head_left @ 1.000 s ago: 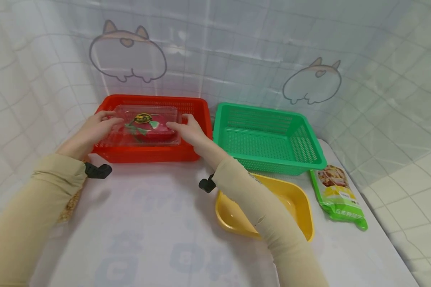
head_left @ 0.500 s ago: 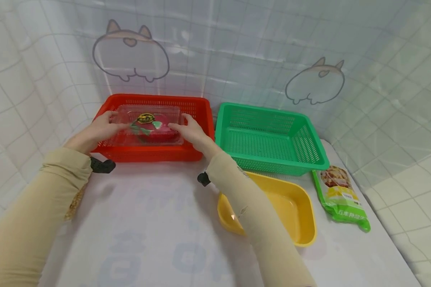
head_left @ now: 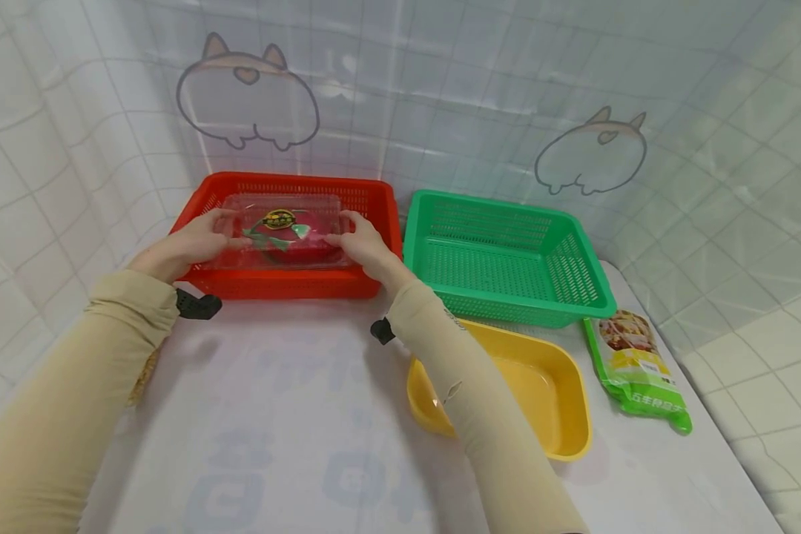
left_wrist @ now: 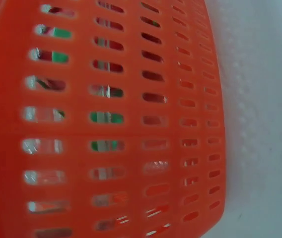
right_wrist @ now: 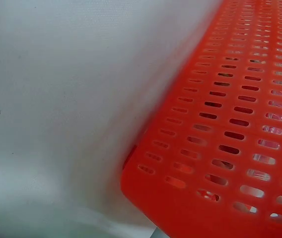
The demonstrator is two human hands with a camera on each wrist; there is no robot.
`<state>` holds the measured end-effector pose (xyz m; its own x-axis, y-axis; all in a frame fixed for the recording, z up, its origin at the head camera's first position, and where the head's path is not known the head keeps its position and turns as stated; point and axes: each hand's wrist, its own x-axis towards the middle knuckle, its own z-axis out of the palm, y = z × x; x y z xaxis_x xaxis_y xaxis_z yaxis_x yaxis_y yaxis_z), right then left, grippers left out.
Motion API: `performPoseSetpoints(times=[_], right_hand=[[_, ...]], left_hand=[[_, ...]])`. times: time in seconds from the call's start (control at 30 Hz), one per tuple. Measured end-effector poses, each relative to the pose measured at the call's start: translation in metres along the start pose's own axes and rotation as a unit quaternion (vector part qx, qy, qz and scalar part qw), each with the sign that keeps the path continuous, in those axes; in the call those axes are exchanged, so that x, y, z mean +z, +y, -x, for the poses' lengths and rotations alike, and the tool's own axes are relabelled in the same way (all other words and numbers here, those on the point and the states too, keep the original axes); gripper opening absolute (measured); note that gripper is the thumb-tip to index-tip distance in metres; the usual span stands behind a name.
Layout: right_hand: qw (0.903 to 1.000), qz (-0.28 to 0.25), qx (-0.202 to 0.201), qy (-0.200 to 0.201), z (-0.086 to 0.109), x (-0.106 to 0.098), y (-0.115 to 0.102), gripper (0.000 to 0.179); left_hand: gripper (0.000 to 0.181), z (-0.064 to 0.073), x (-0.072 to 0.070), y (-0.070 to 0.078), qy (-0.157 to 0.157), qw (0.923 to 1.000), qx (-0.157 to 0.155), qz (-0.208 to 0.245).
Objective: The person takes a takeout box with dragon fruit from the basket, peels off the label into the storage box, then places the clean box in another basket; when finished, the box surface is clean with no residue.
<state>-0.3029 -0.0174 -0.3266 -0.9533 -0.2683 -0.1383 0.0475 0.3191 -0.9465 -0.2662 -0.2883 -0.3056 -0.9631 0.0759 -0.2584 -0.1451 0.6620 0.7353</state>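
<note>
A clear plastic fruit box with a black and yellow label sits in the red basket at the back left. Inside the box, pink and green fruit that looks like dragon fruit shows through the lid. My left hand grips the left end of the box, its thumb lying toward the label. At the opposite end my right hand holds the box between thumb and fingers. Both wrist views face the slotted wall of the red basket and do not show the fingers. Pink and green shows through the slots.
To the right stands a green basket, with a yellow bin in front, partly under my right sleeve. A green food bag lies at the right edge. Behind my left forearm a pack of tan pieces peeks out.
Both hands and the box have shifted slightly right in the head view, along with the whole scene. The left hand's thumb reaches a little further over the box. The hold stays the same.
</note>
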Motion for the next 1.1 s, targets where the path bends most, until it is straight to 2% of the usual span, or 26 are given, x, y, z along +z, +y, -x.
performPoseSetpoints(times=[0.27, 0.5, 0.67, 1.0, 1.1], right_hand=[[0.9993, -0.027, 0.014, -0.022, -0.004, -0.002, 0.0, 0.063], [0.9979, -0.011, 0.023, -0.06, -0.003, -0.002, -0.002, 0.064], [0.998, -0.006, 0.029, -0.056, -0.004, -0.002, -0.002, 0.061], [0.999, -0.008, 0.013, -0.042, -0.005, -0.001, -0.001, 0.06], [0.9993, -0.008, 0.012, -0.034, -0.005, -0.001, -0.001, 0.059]], left_hand=[[0.09, -0.004, 0.001, -0.005, -0.025, 0.9978, -0.005, 0.061], [0.093, -0.009, -0.001, -0.01, -0.043, 0.9896, -0.011, 0.137], [0.094, -0.01, -0.001, -0.012, -0.043, 0.9879, -0.009, 0.148], [0.091, -0.006, -0.002, -0.011, -0.037, 0.9866, -0.018, 0.158], [0.088, -0.005, -0.002, -0.011, -0.025, 0.9888, -0.017, 0.146]])
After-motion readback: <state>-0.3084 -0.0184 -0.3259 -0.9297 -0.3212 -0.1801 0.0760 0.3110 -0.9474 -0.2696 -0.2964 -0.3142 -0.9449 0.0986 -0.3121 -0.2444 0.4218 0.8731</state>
